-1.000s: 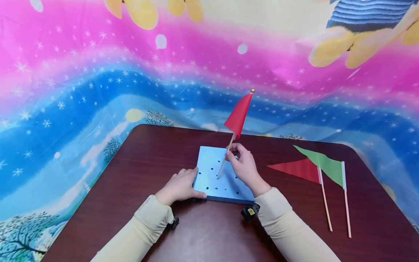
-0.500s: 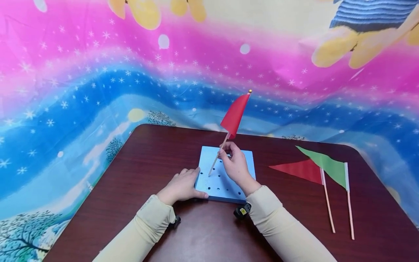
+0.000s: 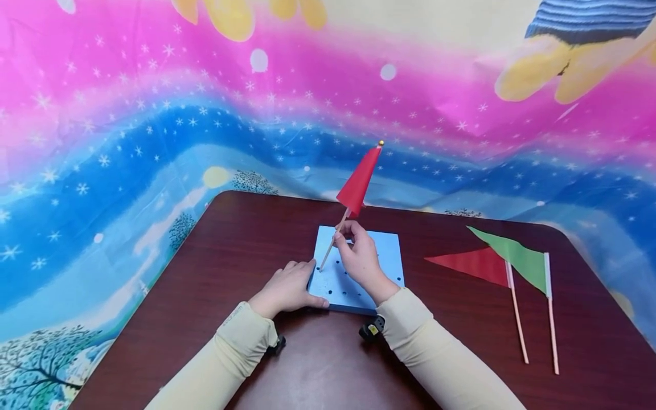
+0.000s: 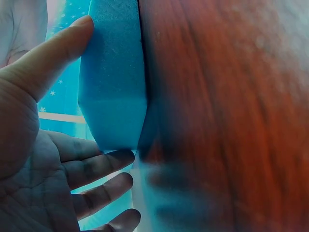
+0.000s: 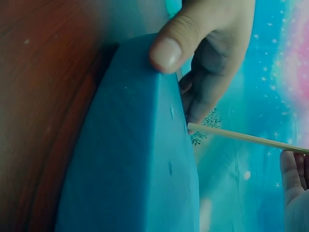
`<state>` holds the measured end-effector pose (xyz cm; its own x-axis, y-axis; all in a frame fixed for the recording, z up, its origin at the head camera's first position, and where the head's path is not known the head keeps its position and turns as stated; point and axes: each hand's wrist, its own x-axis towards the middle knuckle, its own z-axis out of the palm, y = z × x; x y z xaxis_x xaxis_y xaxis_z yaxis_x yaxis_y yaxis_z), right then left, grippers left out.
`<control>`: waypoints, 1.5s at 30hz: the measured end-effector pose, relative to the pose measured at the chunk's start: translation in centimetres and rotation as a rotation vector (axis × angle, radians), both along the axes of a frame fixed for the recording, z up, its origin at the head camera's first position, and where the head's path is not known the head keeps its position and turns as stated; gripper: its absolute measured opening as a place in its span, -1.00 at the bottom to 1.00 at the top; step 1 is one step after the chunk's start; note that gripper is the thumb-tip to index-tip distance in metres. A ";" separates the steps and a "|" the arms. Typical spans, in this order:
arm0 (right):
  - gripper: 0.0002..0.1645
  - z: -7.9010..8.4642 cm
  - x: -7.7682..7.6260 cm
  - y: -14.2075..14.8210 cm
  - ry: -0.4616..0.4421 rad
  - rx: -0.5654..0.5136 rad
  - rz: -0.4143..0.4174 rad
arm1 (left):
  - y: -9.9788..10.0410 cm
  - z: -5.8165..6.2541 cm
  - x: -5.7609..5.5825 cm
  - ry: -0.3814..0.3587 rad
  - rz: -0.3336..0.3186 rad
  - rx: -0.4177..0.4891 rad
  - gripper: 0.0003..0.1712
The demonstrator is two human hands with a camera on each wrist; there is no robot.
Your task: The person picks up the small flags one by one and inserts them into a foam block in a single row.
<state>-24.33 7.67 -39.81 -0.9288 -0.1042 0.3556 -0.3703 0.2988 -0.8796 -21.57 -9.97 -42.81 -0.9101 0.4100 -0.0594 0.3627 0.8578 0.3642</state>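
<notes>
In the head view, my right hand (image 3: 361, 262) pinches the wooden stick of a red pennant flag (image 3: 359, 182) between thumb and fingers. Its gold-tipped stick leans to the right. The stick's lower end (image 5: 193, 127) meets or nearly meets the top of a blue block with holes (image 3: 386, 250), beside a hole near the left edge; whether it touches is unclear. My left hand (image 3: 292, 287) rests at the block's front left corner. In the left wrist view, its thumb (image 4: 58, 50) lies against the block and the other fingers stretch out past the corner.
On the dark wooden table (image 3: 230, 239), a second red pennant flag (image 3: 474, 266) and a green pennant flag (image 3: 520, 259) lie to the right of the block, partly overlapping. A printed cloth backdrop (image 3: 287, 108) hangs behind the table.
My right hand has carried the upright red flag leftward across the block, from near its middle to a hole by the left edge. My left hand keeps its place on the corner.
</notes>
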 end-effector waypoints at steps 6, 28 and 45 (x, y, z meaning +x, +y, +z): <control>-0.85 -0.6 -0.2 -0.2 0.065 0.000 0.004 | 0.2 0.1 0.1 0.010 -0.009 -0.001 0.23; -0.93 -1.4 0.2 -1.3 0.198 0.306 0.067 | 0.3 0.2 0.2 -0.012 -0.010 0.003 0.20; -0.87 -1.2 1.0 -0.4 0.105 0.278 0.022 | 0.2 0.2 0.2 -0.019 -0.008 0.010 0.20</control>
<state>-23.32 7.25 -41.00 -0.8848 -0.2311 0.4046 -0.4642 0.5140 -0.7214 -21.36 -9.77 -42.64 -0.9056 0.4179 -0.0729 0.3623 0.8513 0.3796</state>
